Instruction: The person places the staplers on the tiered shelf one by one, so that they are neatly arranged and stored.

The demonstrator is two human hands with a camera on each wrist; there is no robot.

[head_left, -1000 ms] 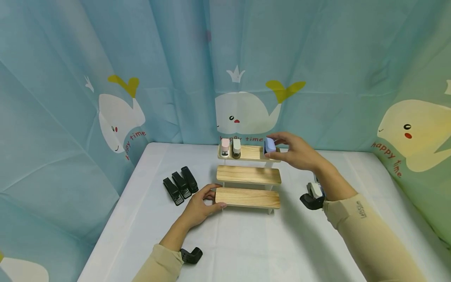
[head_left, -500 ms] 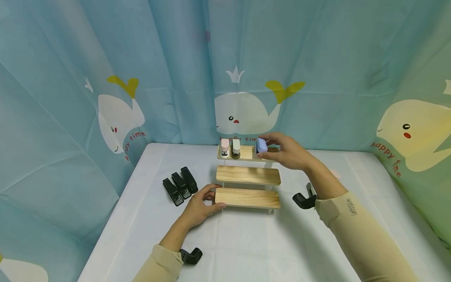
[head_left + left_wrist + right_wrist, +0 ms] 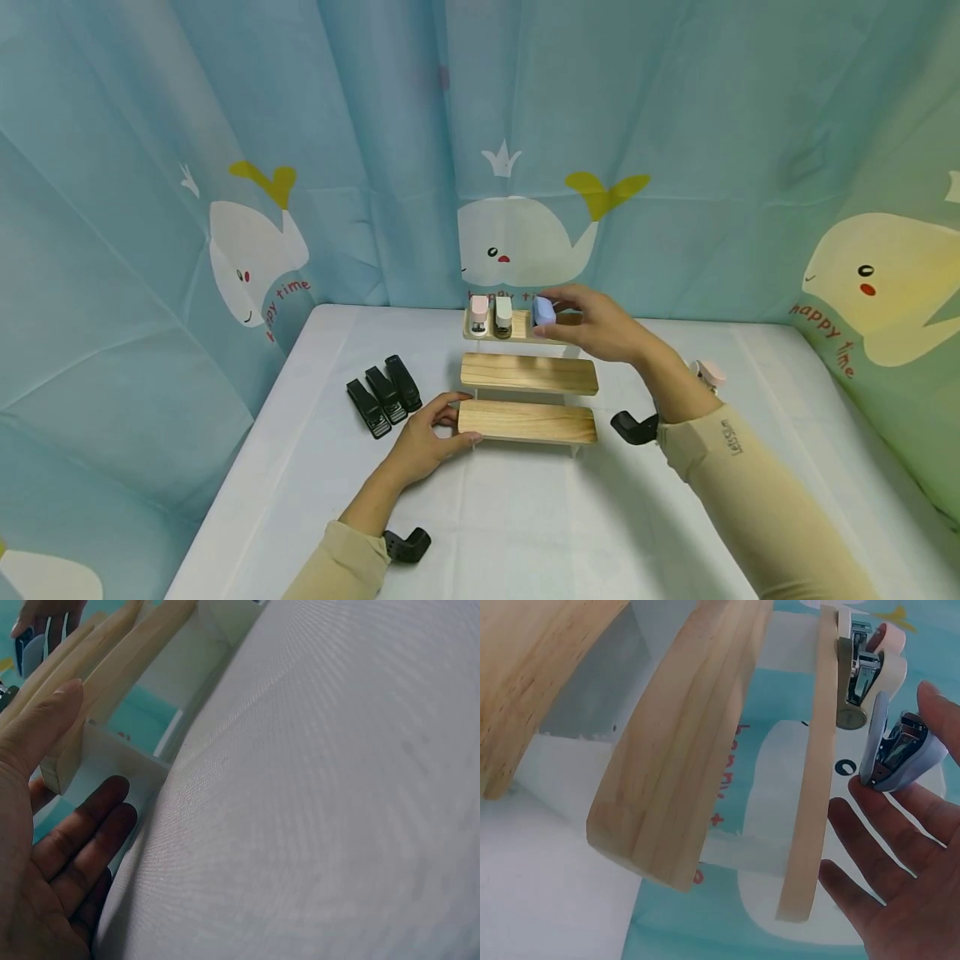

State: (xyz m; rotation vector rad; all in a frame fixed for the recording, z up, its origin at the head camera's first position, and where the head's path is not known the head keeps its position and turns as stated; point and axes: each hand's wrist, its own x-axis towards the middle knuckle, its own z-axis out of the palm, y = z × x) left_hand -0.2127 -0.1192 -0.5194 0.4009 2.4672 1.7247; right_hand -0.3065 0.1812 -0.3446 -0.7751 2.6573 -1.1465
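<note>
A Blue Stapler [image 3: 543, 310] Pinched at the Top Step [image 3: 522, 321]

Closest to us are two tan sleeves [image 3: 757, 492], one on each arm. A little black thing [image 3: 407, 544] sits at the left wrist, and a second black thing [image 3: 636, 428] sits at the right one. Under them is a white surface [image 3: 525, 517].

The left hand [image 3: 423, 442] pinches the left end of the lowest step [image 3: 525, 421]. Its thumb is on the front and a finger is at the back. The other fingers bend loosely beside the leg under it. The lowest step is plain wood.

Three black staplers [image 3: 386, 393] lie slanted in a row near the left edge of the surface.

Behind the lowest step is the middle step [image 3: 528, 372], a bit higher. On the other side, a pink and white stapler [image 3: 711, 372] is on the surface toward the back right corner, partly hidden by the arm.

The top step is at the back edge. The right hand [image 3: 600, 323] is there, with thumb and finger clamped on the blue stapler, and its other fingers spread apart. The blue stapler is just above the top step, with a small gap under it. To its left stand a white stapler [image 3: 503, 312] and then a pink stapler [image 3: 478, 310], near the left end.

Farthest away hangs a blue curtain [image 3: 405, 125] with whales [image 3: 517, 242] on it.
</note>
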